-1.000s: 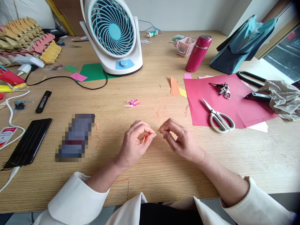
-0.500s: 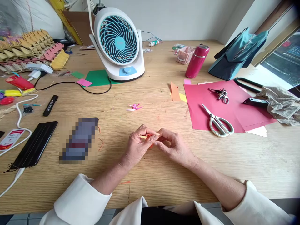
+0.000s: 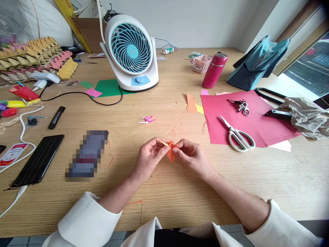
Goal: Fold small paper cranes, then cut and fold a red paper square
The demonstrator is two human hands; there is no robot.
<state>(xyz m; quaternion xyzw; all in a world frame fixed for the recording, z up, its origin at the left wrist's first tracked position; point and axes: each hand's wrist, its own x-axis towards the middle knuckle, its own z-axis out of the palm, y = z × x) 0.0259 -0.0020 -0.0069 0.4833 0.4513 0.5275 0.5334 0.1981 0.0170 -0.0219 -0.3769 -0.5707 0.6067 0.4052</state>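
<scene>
A small folded orange paper crane (image 3: 171,156) is pinched between my two hands, just above the table. My left hand (image 3: 151,154) grips its left side with thumb and fingers, and a pale orange point sticks up beside the thumb. On the other side my right hand (image 3: 191,156) pinches the right part, which the fingers partly cover. Farther back on the table lies a pink and white paper crane (image 3: 147,119).
White-handled scissors (image 3: 240,139) and keys (image 3: 243,107) lie on red paper (image 3: 213,120) at right. A fan (image 3: 132,51) stands at the back, with a magenta flask (image 3: 214,72) to its right. A blurred phone-like object (image 3: 87,154) and black pouch (image 3: 38,161) lie left.
The folded orange paper was mostly hidden between my fingers. Now my hands are slightly farther apart and its body shows. The camera view has shifted a little.
</scene>
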